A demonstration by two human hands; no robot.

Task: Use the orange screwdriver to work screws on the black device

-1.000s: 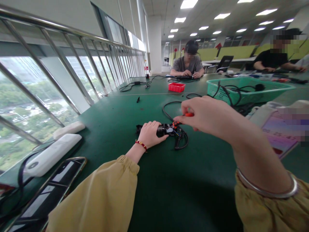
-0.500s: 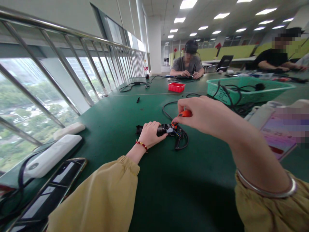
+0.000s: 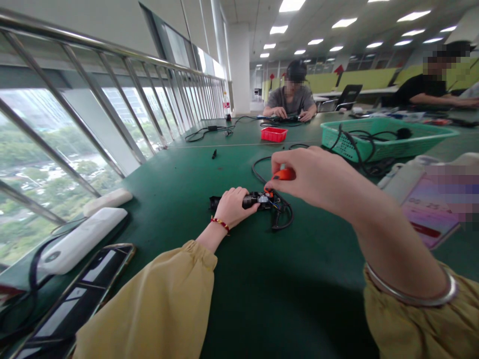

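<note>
A small black electronic device with exposed wiring (image 3: 258, 200) is pinned to the green felt-covered table (image 3: 239, 289) by the left hand (image 3: 234, 207), the fingers closed over its left end. An orange-handled screwdriver (image 3: 283, 175) is gripped in the right hand (image 3: 318, 177) — its tip set down on the device's right end. Just right of the device a black cable (image 3: 282, 217) is looped — a green plastic mesh basket (image 3: 385, 142) stands well beyond it.

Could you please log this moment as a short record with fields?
left hand: presses down on the small black device
right hand: grips the orange-handled tool, tip at the device
cable: black loop beside the device
surface: green table
nearby: phone, white power bank, green basket
</note>
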